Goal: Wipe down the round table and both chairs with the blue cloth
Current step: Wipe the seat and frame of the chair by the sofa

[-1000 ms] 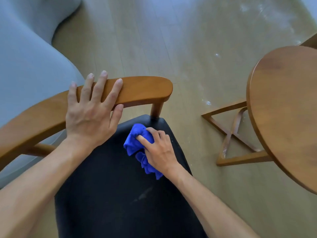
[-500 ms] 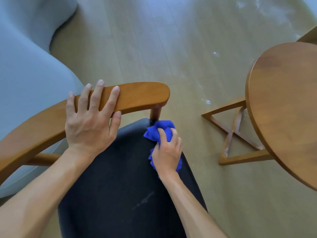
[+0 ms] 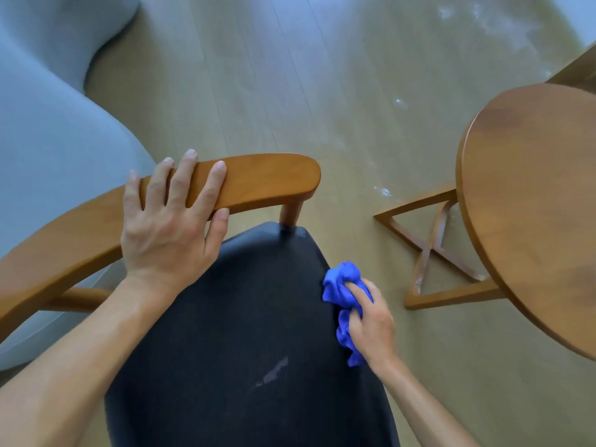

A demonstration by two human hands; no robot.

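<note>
Blue cloth (image 3: 343,287): one, bunched, held in the curled fingers of the right hand (image 3: 371,321) and pressed against the right edge of the black seat (image 3: 258,333). From the grip, the unwiped bulk of the seat lies to the left; the cloth's long axis runs along the seat edge, front to back. A pale smear (image 3: 274,371) is seen on the seat, left of the cloth and nearer the front, well apart from it.

Left hand (image 3: 171,227): one, laid flat with fingers spread over the curved wooden backrest (image 3: 258,182) above the seat, thumb tucked under its lower edge; nothing is carried. The right hand is judged the nearer to the smear.

Chair: one in view; a second is not shown. Round table (image 3: 532,204): one, to the right of the seat, apart from it, its triangular wooden base (image 3: 429,253) on the floor. Grey upholstered furniture (image 3: 48,140): one, left of the backrest.
</note>
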